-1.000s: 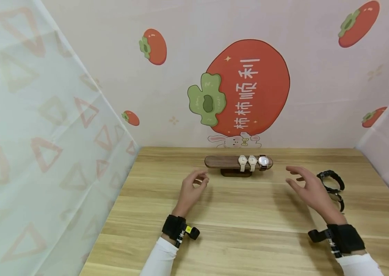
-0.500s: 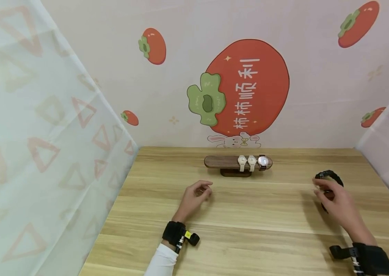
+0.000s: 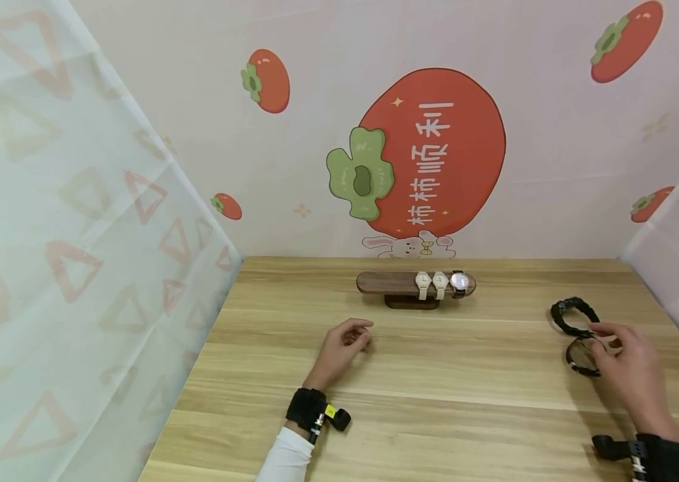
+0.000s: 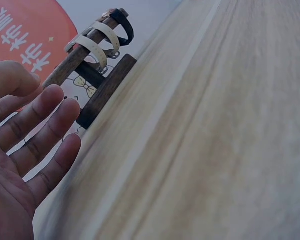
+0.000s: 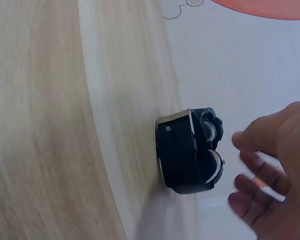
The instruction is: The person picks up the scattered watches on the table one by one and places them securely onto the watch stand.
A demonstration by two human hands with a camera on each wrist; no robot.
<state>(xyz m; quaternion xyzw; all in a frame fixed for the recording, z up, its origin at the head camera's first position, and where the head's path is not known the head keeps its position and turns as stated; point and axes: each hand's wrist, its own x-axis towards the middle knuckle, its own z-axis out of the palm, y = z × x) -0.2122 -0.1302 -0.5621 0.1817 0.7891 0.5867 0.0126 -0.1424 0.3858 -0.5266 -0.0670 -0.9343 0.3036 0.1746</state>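
My right hand (image 3: 637,368) hovers at the right, thumb and fingers apart. Its fingertips overlap a dark watch (image 3: 576,365), which stands as a closed loop on the table. Just behind that is a second black watch (image 3: 558,320) with a thick strap. The right wrist view shows a gap between the hand (image 5: 285,175) and the two black watches (image 5: 177,155). My left hand (image 3: 339,348) hangs loosely curled above the table, holding nothing. Beyond it is a dark wooden watch stand (image 3: 384,282) bearing two cream watches (image 3: 423,282) and a dark-strapped watch (image 3: 460,282).
The wood-grain table (image 3: 436,388) reaches back to a wall cloth (image 3: 550,134) printed with persimmons. Pale cloth side walls (image 3: 104,268) border it on the left and right. The watch stand is near the table's back edge.
My right hand has moved right and toward the front, from beside the stand to the two black watches. My left hand has drawn back slightly from the stand.
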